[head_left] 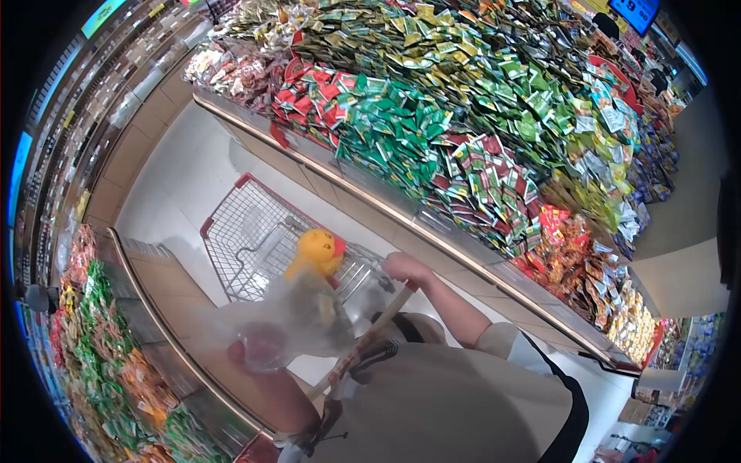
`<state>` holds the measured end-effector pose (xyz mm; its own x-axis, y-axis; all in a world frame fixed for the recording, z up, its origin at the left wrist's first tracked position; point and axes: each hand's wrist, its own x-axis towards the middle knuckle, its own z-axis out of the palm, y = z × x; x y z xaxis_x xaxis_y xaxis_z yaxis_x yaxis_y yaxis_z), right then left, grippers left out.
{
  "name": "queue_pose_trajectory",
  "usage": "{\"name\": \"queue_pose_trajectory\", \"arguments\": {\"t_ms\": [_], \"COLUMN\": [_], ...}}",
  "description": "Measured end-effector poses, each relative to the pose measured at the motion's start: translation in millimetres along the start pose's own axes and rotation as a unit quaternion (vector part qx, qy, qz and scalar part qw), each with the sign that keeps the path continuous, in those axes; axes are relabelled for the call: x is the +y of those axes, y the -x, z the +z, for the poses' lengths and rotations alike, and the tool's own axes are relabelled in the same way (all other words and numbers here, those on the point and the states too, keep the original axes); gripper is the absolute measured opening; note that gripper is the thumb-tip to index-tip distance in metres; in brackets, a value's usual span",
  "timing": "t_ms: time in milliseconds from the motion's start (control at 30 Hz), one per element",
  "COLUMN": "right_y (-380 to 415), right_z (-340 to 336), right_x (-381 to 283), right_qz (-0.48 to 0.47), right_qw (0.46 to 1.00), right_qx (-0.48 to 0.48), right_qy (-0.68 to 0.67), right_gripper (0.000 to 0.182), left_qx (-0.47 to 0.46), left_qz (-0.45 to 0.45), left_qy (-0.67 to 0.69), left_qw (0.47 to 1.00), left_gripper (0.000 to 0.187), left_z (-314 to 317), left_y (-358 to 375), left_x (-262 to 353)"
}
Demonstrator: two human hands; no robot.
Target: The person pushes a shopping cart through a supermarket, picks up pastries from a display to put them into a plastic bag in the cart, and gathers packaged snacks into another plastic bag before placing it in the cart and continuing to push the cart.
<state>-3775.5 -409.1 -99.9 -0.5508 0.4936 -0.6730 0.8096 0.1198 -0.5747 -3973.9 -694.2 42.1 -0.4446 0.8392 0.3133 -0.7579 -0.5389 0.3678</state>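
Clear plastic bag: thin, hazy, crumpled, spread above the near end of the shopping cart. Left hand at it, seen blurred through the film; cannot tell whether fingers are apart or together. Yellow duck, orange-red bill, just beside bag. Right hand near cart handle; finger state unclear. Colourful packets heaped beyond.

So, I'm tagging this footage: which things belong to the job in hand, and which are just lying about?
In the job:
- clear plastic bag, at the left hand
- shopping cart, right hand by its handle
- yellow duck, probably

Just about:
- green packets
- red packets
- lit screen
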Motion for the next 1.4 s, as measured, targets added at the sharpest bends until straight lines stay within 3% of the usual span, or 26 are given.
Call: {"name": "queue_pose_trajectory", "arguments": {"t_ms": [167, 333, 367, 433, 633, 800, 867, 967, 1000, 1100, 1133, 1167, 1200, 1233, 1300, 1367, 1400], "right_y": [0.6, -23.8, -34.8, -58.3, -50.4, -56.0, -58.2, -42.0, -43.4, -55.1, -67.4, -61.8, -50.8, -42.2, -32.7, -25.0, -21.6], "right_z": [-13.6, -5.5, 1.9, 15.4, 18.9, 28.2, 34.2, 20.6, 25.0, 43.4, 61.4, 76.2, 83.2, 83.6, 74.3, 59.2, 56.5], "right_x": [-45.4, -64.5, -59.0, -48.4, -73.1, -92.4, -97.7, -133.5, -140.1, -142.4, -130.0, -132.7, -143.5, -151.8, -156.5, -158.9, -159.1], "right_qz": [0.0, -0.076, -0.123, -0.218, -0.172, -0.22, -0.218, -0.234, -0.257, -0.397, -0.414, -0.333, -0.233, -0.122, -0.149, -0.221, -0.23], "right_qw": [1.0, 0.99, 0.979, 0.943, 0.956, 0.927, 0.921, 0.923, 0.917, 0.918, 0.903, 0.884, 0.817, 0.709, 0.625, 0.52, 0.517], "right_qx": [-0.003, 0.084, 0.128, 0.217, 0.194, 0.201, 0.185, 0.148, 0.145, -0.011, -0.07, -0.131, -0.179, -0.213, -0.248, -0.328, -0.315], "right_qy": [0.005, 0.085, 0.101, 0.13, 0.136, 0.229, 0.263, 0.267, 0.267, -0.017, -0.088, -0.301, -0.496, -0.661, -0.725, -0.757, -0.762], "right_gripper": [0.037, 0.036, 0.035, 0.031, 0.034, 0.053, 0.062, 0.067, 0.068, 0.062, 0.058, 0.056, 0.054, 0.052, 0.054, 0.057, 0.058], "left_qx": [0.023, -0.078, -0.111, -0.087, -0.139, -0.138, -0.073, 0.152, 0.099, -0.015, -0.059, -0.091, -0.128, -0.154, -0.212, -0.146, -0.115], "left_qz": [-0.008, -0.07, -0.09, -0.107, -0.169, -0.212, -0.183, -0.106, -0.145, -0.208, -0.236, -0.2, -0.165, -0.133, -0.066, -0.088, -0.1], "left_qy": [0.011, 0.006, -0.001, 0.002, 0.017, 0.024, -0.058, -0.087, -0.025, 0.167, 0.296, 0.281, 0.264, 0.247, 0.211, 0.253, 0.273], "left_qw": [1.0, 0.994, 0.99, 0.99, 0.976, 0.967, 0.979, 0.979, 0.984, 0.964, 0.924, 0.934, 0.942, 0.947, 0.952, 0.952, 0.95], "left_gripper": [0.037, 0.034, 0.033, 0.034, 0.039, 0.037, 0.034, 0.03, 0.027, 0.028, 0.028, 0.029, 0.029, 0.031, 0.04, 0.043, 0.044], "left_z": [1.8, -11.0, -14.4, -19.6, -23.1, -32.6, -50.0, -94.9, -79.6, -53.8, -58.8, -69.1, -76.7, -81.9, -91.5, -85.5, -81.5], "left_y": [-36.1, -73.2, -80.2, -90.8, -133.1, -141.3, -139.8, -132.3, -141.9, -181.5, -191.0, -197.0, -199.2, -198.2, -198.6, -193.2, -193.8], "left_x": [-6.6, -7.9, -7.6, -7.7, -0.8, 18.7, 31.4, 36.9, 39.2, 39.6, 41.8, 44.1, 45.7, 48.6, 57.3, 67.4, 72.6]}}
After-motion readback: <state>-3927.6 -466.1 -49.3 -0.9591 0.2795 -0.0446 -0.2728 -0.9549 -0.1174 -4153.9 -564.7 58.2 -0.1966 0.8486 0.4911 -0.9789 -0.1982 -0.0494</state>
